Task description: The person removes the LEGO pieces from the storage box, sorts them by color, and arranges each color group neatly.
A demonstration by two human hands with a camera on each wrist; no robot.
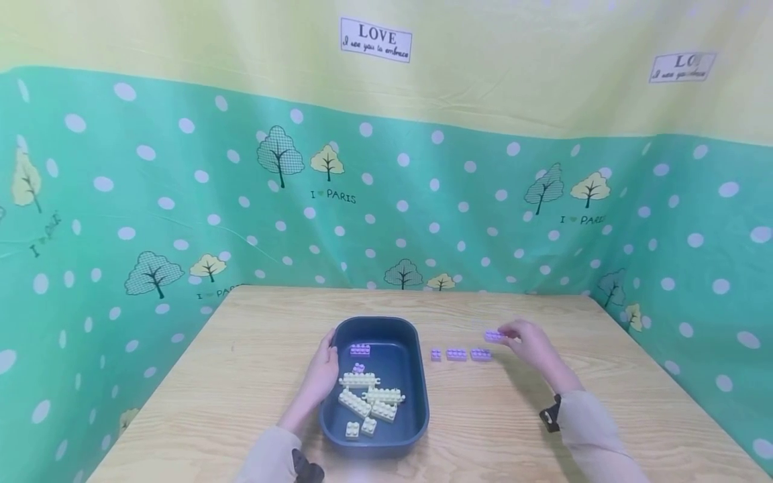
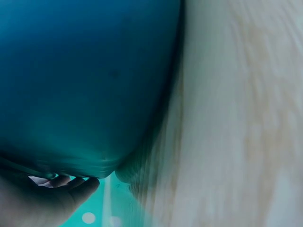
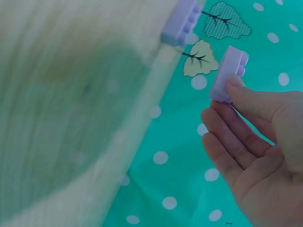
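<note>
My right hand (image 1: 531,341) pinches a small purple building block (image 3: 228,73) between thumb and fingers, its studs facing away from the palm in the right wrist view. It is over the table's right half, behind a short row of purple blocks (image 1: 456,354). At the left side of a dark blue box (image 1: 423,402), my left hand (image 1: 323,369) holds the rim and outer wall; in the left wrist view its fingers (image 2: 85,189) lie against the box wall. Inside the box are several cream blocks (image 1: 359,380) and a few purple blocks (image 1: 360,349).
The wooden table (image 1: 483,416) carries the box near its middle, with the purple row to the box's right. A green and yellow printed curtain (image 1: 362,228) hangs behind the table and along both sides.
</note>
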